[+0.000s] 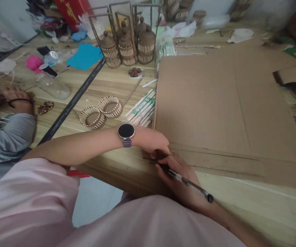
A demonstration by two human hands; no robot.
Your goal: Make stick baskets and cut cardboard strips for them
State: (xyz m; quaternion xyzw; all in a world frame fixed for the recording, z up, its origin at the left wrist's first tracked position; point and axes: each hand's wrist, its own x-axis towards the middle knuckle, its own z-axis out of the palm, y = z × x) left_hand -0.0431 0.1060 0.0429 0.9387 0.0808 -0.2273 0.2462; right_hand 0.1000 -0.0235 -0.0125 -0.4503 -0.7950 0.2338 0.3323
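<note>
A gel pen (190,184) with a clear barrel and black end lies in my right hand (179,175), its tip pointing left. My fingers are closed round it at the table's front edge. Just above, my left hand (154,140), with a round-faced watch on the wrist, reaches across to the near left corner of a large cardboard sheet (202,103). Its fingers are bent down beside the right hand's fingertips. What they press or pinch is hidden; a dark brown patch shows beneath them.
Two stick-sided rings (92,117) and packaged sticks (141,109) lie left of the cardboard. Behind them stand several lidded, handled containers (146,43) and a dish of brown beads (135,72). Blue sheets (84,56) and a clear jar (52,86) are near another person's hand (18,97).
</note>
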